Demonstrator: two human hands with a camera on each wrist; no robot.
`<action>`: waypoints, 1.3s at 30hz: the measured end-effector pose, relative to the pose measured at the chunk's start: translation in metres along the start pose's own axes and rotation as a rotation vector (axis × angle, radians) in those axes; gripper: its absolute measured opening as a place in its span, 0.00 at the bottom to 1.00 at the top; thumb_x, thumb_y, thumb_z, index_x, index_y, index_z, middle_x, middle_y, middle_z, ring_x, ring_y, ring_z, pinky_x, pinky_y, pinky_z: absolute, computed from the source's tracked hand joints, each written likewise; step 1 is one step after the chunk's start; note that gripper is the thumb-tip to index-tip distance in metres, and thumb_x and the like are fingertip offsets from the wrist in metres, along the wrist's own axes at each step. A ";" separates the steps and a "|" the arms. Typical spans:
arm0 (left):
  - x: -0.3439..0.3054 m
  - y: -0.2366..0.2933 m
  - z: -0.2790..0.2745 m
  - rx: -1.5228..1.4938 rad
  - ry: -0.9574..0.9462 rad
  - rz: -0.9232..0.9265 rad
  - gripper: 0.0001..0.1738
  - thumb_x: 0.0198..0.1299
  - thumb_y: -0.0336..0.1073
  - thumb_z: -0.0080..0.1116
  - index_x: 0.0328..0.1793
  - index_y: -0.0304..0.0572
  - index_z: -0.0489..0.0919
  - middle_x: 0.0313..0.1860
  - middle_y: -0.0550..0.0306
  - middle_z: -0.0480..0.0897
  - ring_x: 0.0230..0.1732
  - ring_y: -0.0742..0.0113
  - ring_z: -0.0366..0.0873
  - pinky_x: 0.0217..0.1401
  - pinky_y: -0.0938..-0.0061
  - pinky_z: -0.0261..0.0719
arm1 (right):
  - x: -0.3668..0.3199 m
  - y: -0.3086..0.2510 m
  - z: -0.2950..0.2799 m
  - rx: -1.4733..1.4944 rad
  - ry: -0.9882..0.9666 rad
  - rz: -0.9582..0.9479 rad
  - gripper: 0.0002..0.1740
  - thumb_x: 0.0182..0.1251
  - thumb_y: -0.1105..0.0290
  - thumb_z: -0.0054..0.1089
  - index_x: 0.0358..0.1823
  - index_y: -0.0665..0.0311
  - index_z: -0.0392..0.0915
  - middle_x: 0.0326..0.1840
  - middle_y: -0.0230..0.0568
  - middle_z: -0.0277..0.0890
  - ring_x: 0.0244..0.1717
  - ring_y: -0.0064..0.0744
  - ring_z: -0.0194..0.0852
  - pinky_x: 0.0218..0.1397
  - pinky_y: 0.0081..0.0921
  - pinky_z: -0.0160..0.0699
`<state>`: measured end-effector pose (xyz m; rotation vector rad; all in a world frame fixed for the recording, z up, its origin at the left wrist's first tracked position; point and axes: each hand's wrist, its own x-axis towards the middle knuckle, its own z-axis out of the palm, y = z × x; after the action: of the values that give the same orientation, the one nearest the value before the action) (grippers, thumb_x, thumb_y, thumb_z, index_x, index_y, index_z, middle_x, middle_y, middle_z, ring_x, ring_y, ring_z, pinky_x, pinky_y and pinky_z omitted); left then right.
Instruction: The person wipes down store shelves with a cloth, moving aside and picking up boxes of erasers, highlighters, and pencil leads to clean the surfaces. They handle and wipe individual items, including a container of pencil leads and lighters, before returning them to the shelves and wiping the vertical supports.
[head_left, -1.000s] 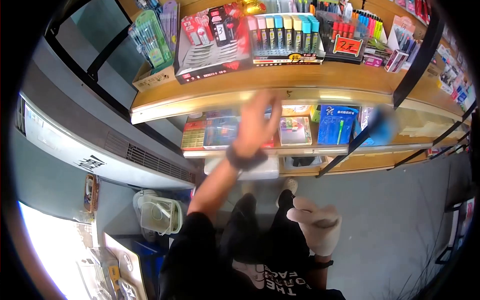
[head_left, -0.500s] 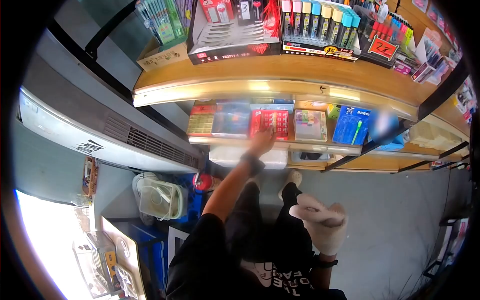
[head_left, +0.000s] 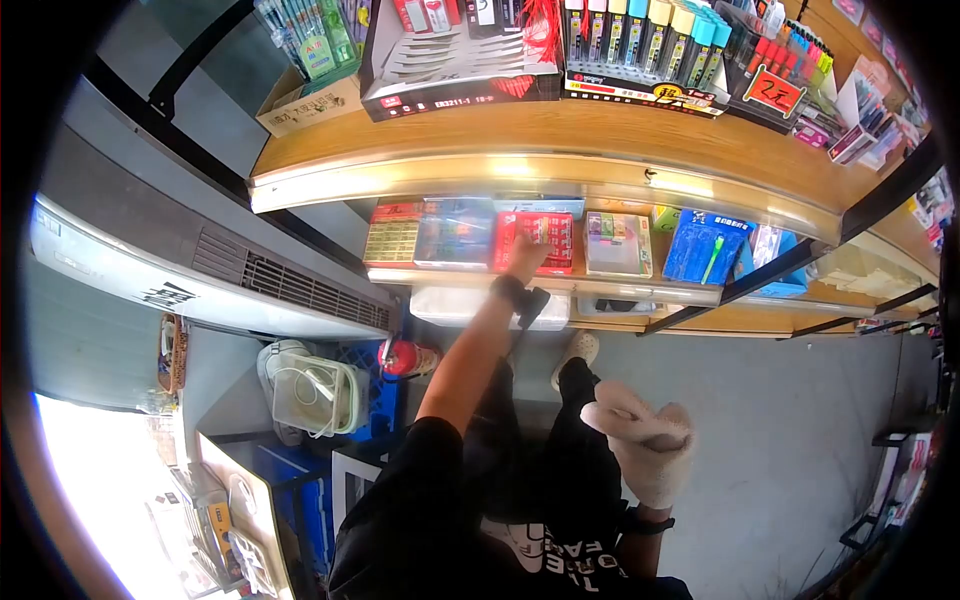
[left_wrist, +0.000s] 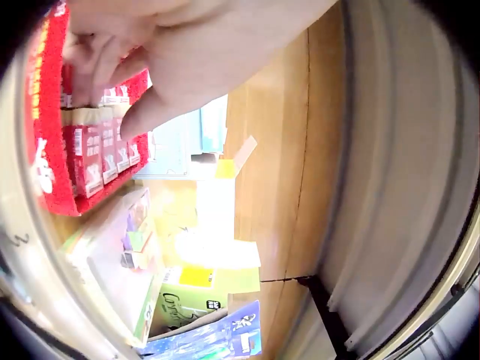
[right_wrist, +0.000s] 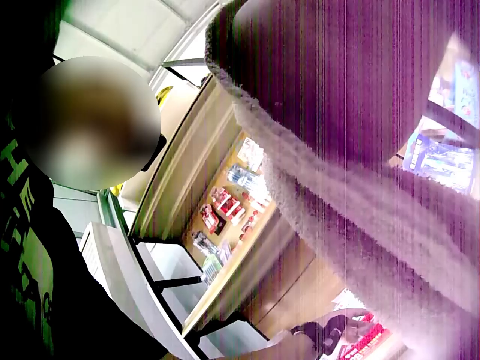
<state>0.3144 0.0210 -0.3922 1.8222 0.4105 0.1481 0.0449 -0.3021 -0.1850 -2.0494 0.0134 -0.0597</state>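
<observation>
Stationery shop: wooden shelf (head_left: 480, 128) bears display box (head_left: 640, 89) of markers (head_left: 655, 38), pens (head_left: 318, 50) in cardboard tray (head_left: 315, 108), handwritten price card (head_left: 775, 92) "2元"; red box (left_wrist: 45, 120) of small packets (left_wrist: 90, 157) below.

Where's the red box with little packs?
Head view, upper middle: the red cardboard box sits on the lower shelf, right of the clear plastic box, under the left hand.
</observation>
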 end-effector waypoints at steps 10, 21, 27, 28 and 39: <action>0.010 -0.003 0.001 -0.071 0.011 -0.027 0.42 0.50 0.30 0.74 0.67 0.21 0.62 0.27 0.53 0.83 0.25 0.66 0.82 0.28 0.69 0.80 | 0.014 -0.028 0.000 0.078 -0.085 -0.068 0.12 0.45 0.79 0.76 0.32 0.55 0.91 0.25 0.31 0.66 0.27 0.25 0.63 0.31 0.25 0.58; 0.022 -0.017 0.007 0.122 0.100 0.008 0.43 0.53 0.39 0.73 0.69 0.26 0.62 0.34 0.46 0.87 0.31 0.59 0.86 0.35 0.65 0.84 | 0.014 -0.020 -0.001 0.007 -0.054 -0.124 0.10 0.45 0.81 0.75 0.30 0.58 0.89 0.23 0.28 0.66 0.25 0.22 0.62 0.29 0.25 0.60; 0.010 -0.003 0.006 -0.047 0.026 -0.058 0.28 0.55 0.36 0.72 0.56 0.25 0.75 0.32 0.51 0.87 0.28 0.65 0.84 0.33 0.67 0.84 | 0.015 -0.036 0.000 0.065 -0.101 -0.025 0.10 0.45 0.82 0.73 0.28 0.60 0.88 0.27 0.29 0.77 0.29 0.19 0.74 0.30 0.20 0.68; 0.006 0.003 0.004 -0.060 0.029 -0.054 0.24 0.55 0.36 0.71 0.52 0.25 0.77 0.31 0.52 0.87 0.28 0.66 0.84 0.32 0.68 0.83 | 0.015 -0.035 0.000 0.064 -0.094 -0.014 0.10 0.44 0.83 0.72 0.28 0.61 0.88 0.27 0.30 0.79 0.29 0.19 0.74 0.30 0.20 0.68; -0.067 0.047 -0.029 -0.312 0.078 0.118 0.08 0.58 0.32 0.69 0.39 0.36 0.83 0.29 0.62 0.84 0.30 0.77 0.78 0.31 0.79 0.74 | 0.018 -0.041 0.001 0.367 -0.164 -0.126 0.10 0.46 0.87 0.64 0.31 0.68 0.86 0.30 0.39 0.79 0.28 0.24 0.72 0.30 0.21 0.66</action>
<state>0.2530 0.0125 -0.3322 1.5359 0.3146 0.3464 0.0624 -0.2828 -0.1483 -1.6812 -0.2142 0.0268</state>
